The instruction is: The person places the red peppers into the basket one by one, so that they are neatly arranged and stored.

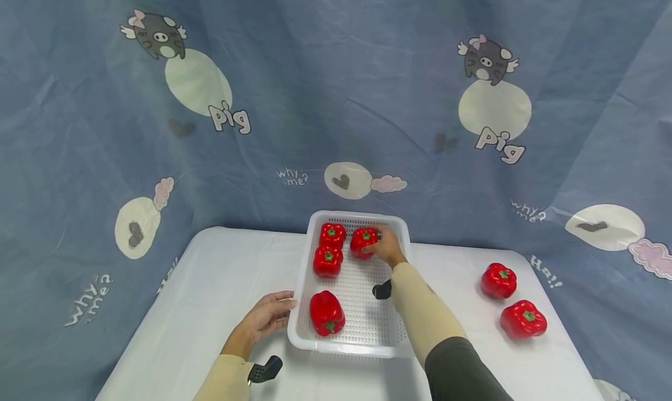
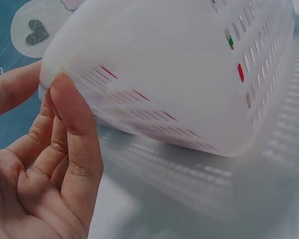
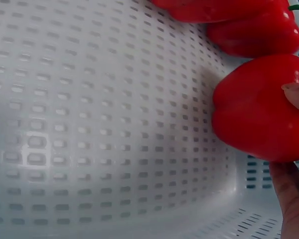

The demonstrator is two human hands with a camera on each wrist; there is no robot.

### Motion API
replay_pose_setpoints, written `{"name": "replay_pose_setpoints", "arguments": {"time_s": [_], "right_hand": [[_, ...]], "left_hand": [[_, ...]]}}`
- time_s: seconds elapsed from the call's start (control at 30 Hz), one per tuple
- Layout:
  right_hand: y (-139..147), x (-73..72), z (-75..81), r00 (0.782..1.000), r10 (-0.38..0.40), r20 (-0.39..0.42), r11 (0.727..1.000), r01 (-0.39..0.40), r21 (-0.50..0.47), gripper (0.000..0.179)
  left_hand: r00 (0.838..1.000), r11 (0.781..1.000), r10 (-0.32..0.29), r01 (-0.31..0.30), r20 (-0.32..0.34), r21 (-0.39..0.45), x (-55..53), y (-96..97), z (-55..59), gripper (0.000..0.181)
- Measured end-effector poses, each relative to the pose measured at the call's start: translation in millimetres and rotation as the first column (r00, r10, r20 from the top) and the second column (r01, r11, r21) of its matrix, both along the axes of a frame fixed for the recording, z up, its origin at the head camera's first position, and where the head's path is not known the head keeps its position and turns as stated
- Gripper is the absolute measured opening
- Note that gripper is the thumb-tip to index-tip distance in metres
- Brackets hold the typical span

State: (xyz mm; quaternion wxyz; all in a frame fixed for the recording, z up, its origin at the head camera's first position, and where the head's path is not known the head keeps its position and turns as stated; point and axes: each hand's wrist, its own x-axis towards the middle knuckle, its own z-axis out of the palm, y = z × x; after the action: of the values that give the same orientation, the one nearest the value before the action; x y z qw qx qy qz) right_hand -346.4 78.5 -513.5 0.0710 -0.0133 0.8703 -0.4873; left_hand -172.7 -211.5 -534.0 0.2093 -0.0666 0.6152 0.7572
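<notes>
A white perforated plastic basket (image 1: pixel 362 350) stands on the white table. My right hand (image 1: pixel 387 247) reaches into its far right part and grips a red bell pepper (image 1: pixel 361 242), with thumb and fingers on opposite sides in the right wrist view. At the basket's left side, my left hand (image 1: pixel 266 318) pinches the rim (image 2: pixel 52 74) between thumb and fingers. Two more red bell peppers sit one behind the other in the far left part, the rear one (image 1: pixel 333 233) and the front one (image 1: pixel 328 261). Another pepper (image 1: pixel 326 313) lies on its side near the front left corner.
On the table to the right of the basket are two loose red bell peppers, one farther back (image 1: pixel 499 281) and one nearer (image 1: pixel 523 320). A blue printed cloth (image 1: pixel 325 97) hangs behind the table (image 1: pixel 226 267) and along its sides.
</notes>
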Motion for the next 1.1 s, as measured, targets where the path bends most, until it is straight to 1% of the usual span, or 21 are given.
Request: {"name": "replay_pose_setpoints", "arguments": {"time_s": [0.2, 0.43, 0.53, 0.67, 0.9, 1.0, 1.1], "right_hand": [[-5.0, 0.3, -4.8, 1.000, -0.022, 0.004, 0.999, 0.022, -0.043, 0.068], [-9.7, -0.9, -6.8, 0.999, -0.025, -0.020, 0.999, 0.025, -0.031, 0.071], [-9.7, -0.9, -7.8, 1.000, -0.024, -0.015, 0.999, 0.023, -0.043, 0.072], [-9.5, 0.8, -7.1, 1.000, -0.020, -0.008, 0.998, 0.019, -0.058, 0.074], [-10.1, 3.7, -1.8, 1.000, -0.022, 0.007, 0.997, 0.023, -0.080, 0.076], [-8.4, 3.0, -1.8, 1.000, -0.017, 0.013, 0.996, 0.018, -0.087, 0.077], [-6.3, 2.8, -1.2, 1.000, -0.011, 0.017, 0.998, 0.012, -0.068, 0.078]], "left_hand": [[1.000, 1.000, -0.010, 0.010, 0.002, 0.016, 0.2, -1.1, -0.2, 0.050], [1.000, 1.000, -0.003, 0.003, 0.008, 0.012, 0.1, -1.5, 1.7, 0.048], [1.000, 1.000, -0.004, 0.004, 0.005, 0.014, 0.2, -1.2, 1.4, 0.046], [1.000, 1.000, -0.009, 0.009, 0.002, 0.012, 0.6, -1.2, 1.8, 0.046], [1.000, 1.000, 0.008, -0.008, -0.001, 0.001, -2.5, -2.1, 4.7, 0.047], [1.000, 1.000, 0.004, -0.004, 0.004, -0.001, -2.4, -1.9, 3.6, 0.046], [1.000, 1.000, 0.004, -0.004, 0.011, 0.002, -1.4, -1.3, 1.7, 0.047]]}}
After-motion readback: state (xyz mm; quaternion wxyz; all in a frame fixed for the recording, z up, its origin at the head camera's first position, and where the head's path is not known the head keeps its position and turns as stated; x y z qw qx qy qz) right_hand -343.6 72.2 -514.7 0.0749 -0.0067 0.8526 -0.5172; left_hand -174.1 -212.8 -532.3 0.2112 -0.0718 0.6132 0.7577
